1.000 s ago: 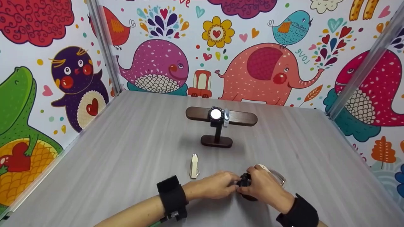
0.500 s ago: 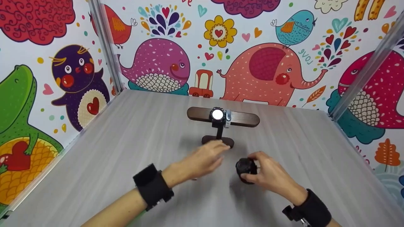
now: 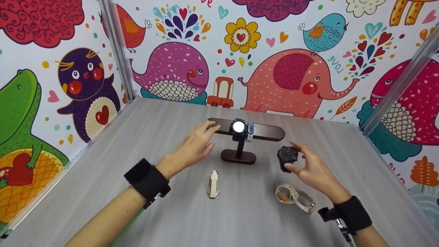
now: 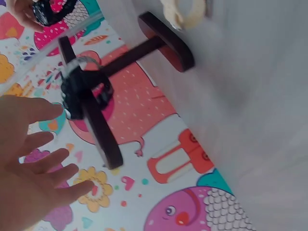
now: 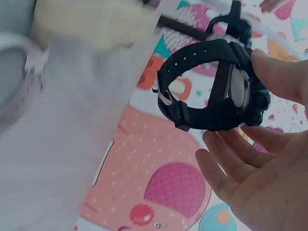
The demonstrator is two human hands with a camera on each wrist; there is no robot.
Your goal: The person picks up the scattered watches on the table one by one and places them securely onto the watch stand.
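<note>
My right hand [image 3: 317, 169] pinches a black wristwatch [image 3: 287, 156] between thumb and fingers, held in the air right of the stand. In the right wrist view the watch's strap [image 5: 185, 57] is buckled into a loop. A dark wooden watch stand [image 3: 269, 131] stands on the table with a T-shaped bar. On its bar sit a black watch [image 3: 238, 127] with a bright white face and a slim band with a grey-blue face [image 3: 250, 129]. My left hand [image 3: 188, 145] is at the bar's left end, fingers extended, holding nothing; whether it touches the bar I cannot tell.
A cream-strapped watch [image 3: 213, 185] lies on the grey table [image 3: 164, 219] in front of the stand. Another cream watch [image 3: 287, 194] with a looped strap lies front right, below my right hand. Walls with cartoon animals [image 3: 284, 82] and metal posts bound the table.
My right hand has lifted the black watch from the table and carried it forward and right. My left hand has let go of it and moved forward-left to the stand.
</note>
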